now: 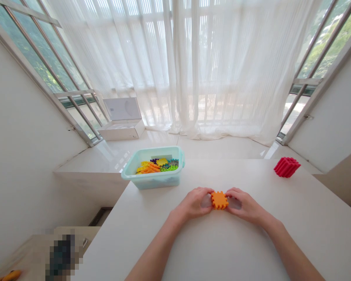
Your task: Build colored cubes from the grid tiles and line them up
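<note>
Head view shows a notched orange plastic building piece (219,200) being held just above a white tabletop (295,210), near the middle of the frame and in front of the person's body. The piece is gripped between the left hand (194,203) and the right hand (244,206), one at each side. The curled left fingers (206,193) and right fingers (232,193) are closed against its notched edges, though the fingertips are partly hidden by the piece and the exact contact cannot be told. Both forearms are extended forward across the table. The step in hand is judged to be a two-handed hold and inspection of this single piece, and a firm, even grip from both sides is called for while it is handled. A pale aqua translucent plastic tub (152,183), filled with yellow, orange, green and purple interlocking pieces (159,166), is placed beyond the hands at the table's far edge. A red ridged plastic block (286,167) is set well apart to the right. Beyond the table, a white cardboard box (121,130) is seen on a glossy white ledge (222,148), below a sheer white curtain (193,66).
</note>
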A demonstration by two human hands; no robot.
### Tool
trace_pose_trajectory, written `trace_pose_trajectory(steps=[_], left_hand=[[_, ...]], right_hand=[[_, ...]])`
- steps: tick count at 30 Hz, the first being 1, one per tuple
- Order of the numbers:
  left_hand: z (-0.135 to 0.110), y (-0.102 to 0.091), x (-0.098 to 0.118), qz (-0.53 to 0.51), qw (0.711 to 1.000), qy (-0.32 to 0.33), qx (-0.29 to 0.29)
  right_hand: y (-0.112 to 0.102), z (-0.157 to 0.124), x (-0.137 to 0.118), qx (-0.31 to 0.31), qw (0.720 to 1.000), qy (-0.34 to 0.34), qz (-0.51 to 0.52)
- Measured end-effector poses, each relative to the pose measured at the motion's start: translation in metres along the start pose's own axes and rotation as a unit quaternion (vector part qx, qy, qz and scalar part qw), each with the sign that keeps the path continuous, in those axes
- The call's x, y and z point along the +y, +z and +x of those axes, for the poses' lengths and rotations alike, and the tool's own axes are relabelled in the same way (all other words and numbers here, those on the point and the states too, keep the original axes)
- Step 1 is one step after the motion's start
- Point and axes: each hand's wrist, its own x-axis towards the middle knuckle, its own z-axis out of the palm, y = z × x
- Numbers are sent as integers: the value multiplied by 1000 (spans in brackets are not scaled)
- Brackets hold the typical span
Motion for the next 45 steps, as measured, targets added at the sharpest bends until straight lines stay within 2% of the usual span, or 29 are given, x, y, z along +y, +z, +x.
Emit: trace_pose_trajectory(steps=[16, 23, 45], left_hand=[[0, 0, -1, -92, 996, -19, 13], [-1, -4, 1, -84, 996, -14, 27], [1, -4, 2, -98, 995, 10, 30]], right_hand=[[-3, -1, -10, 17, 995, 46, 86], [-5, -1, -13, 21, 992, 46, 113], [-8, 0, -14, 43, 994, 20, 100]])
